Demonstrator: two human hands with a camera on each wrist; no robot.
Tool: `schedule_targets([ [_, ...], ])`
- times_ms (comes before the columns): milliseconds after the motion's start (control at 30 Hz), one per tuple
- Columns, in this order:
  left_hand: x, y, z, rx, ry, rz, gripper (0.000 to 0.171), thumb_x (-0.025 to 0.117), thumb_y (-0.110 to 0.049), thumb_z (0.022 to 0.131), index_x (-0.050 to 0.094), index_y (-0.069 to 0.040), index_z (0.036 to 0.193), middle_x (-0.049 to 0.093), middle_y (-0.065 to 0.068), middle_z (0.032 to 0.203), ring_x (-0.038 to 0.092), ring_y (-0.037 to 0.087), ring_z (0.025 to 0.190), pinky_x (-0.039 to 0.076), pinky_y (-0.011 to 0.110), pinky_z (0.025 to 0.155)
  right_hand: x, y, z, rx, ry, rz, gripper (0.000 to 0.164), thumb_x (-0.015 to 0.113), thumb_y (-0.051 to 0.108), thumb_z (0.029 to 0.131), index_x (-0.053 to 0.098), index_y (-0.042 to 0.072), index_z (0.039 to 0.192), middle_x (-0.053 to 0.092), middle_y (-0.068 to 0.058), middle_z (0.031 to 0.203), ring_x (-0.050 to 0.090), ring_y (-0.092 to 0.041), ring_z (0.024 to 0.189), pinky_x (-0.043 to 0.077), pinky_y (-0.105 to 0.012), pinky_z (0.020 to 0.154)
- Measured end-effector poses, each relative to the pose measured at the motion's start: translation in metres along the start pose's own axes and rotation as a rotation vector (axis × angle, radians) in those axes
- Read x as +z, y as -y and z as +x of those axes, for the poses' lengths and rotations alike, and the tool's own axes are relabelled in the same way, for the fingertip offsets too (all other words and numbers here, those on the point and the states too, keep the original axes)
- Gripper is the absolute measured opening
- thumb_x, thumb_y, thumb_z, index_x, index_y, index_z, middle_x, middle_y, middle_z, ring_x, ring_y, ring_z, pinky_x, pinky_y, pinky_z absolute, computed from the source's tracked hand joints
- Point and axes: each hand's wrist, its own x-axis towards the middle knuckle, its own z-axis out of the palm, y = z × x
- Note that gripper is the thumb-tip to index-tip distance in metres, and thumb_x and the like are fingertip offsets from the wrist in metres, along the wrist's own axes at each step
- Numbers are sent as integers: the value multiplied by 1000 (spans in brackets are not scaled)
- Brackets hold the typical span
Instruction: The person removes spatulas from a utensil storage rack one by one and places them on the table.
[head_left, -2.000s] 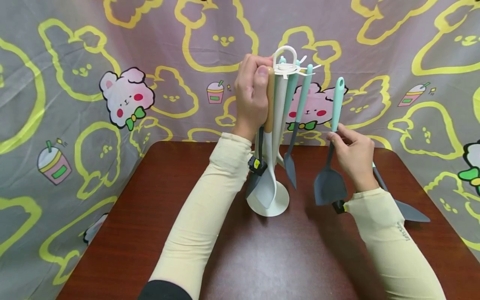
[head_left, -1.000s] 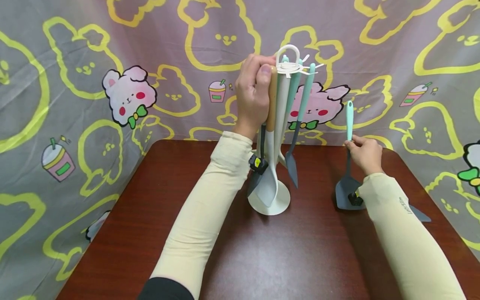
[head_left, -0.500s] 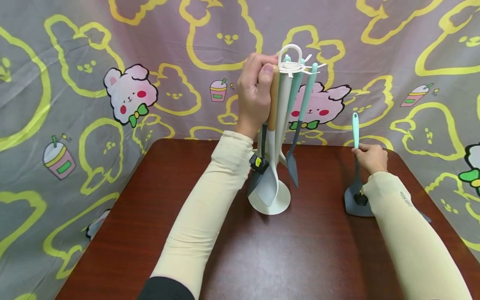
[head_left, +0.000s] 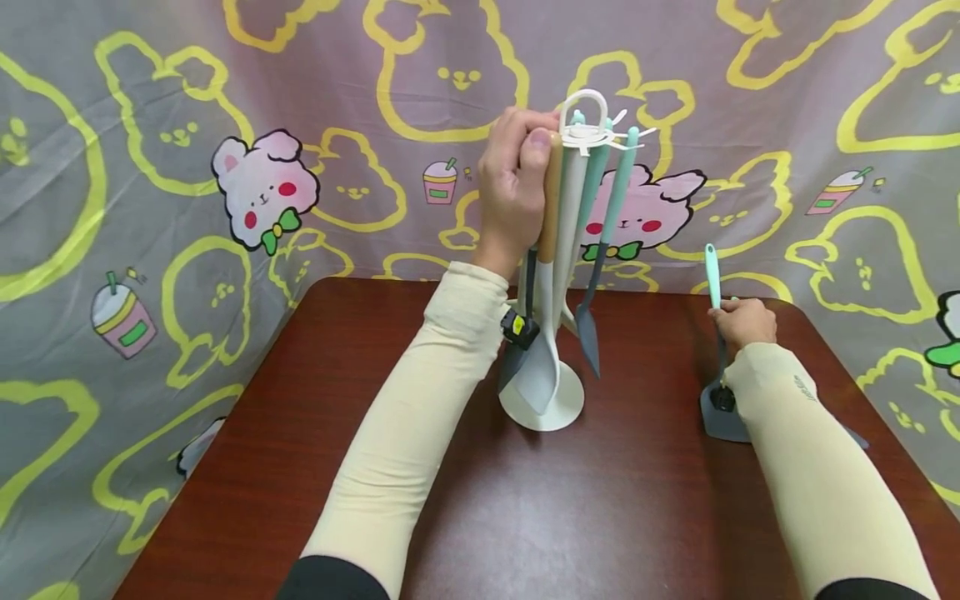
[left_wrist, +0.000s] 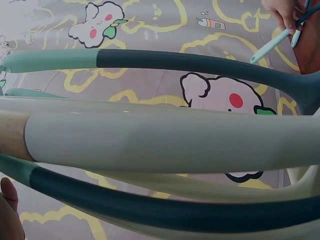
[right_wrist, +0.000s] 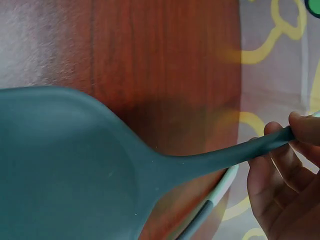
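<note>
Mint-handled spatula (right_wrist: pixel 90 160): right hand (head_left: pixel 744 323) pinching shaft | left hand (head_left: pixel 513 179) curled at stand (head_left: pixel 568 404) top | might clip neighbouring utensil (right_wrist: pixel 205 209), tight gap imo

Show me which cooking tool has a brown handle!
The white spoon at the front of the stand, beside the left hand. Its handle is brown, while the other handles you can see are mint green.
</note>
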Motion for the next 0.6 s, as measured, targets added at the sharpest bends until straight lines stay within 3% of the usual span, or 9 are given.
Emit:
schedule_targets([
  [100, -3, 1, 0, 5, -5, 1, 31, 41, -16, 95, 64, 5, 93, 64, 19, 94, 58, 28, 94, 43, 23, 88, 7, -5, 9, -13, 16, -40, 50, 54, 31, 97, 54, 3, 139, 55, -34, 132, 48, -51, 115, 45, -57, 93],
  [267, -9, 0, 1, 3, -17, 15, 32, 41, -17, 95, 65, 5, 93, 64, 19, 93, 58, 29, 92, 42, 24, 87, 18, -4, 15, -2, 46, -41, 50, 55, 29, 95, 55, 1, 137, 58, -33, 128, 51, -46, 105, 48, -46, 75],
  [600, -1, -2, 1, -6, -1, 2, 32, 41, -17, 95, 64, 5, 93, 64, 19, 92, 57, 28, 90, 42, 23, 86, 16, -16, 11, -20, 53, -126, 53, 54, 19, 88, 55, -6, 134, 59, -35, 123, 52, -45, 96, 46, -44, 72],
])
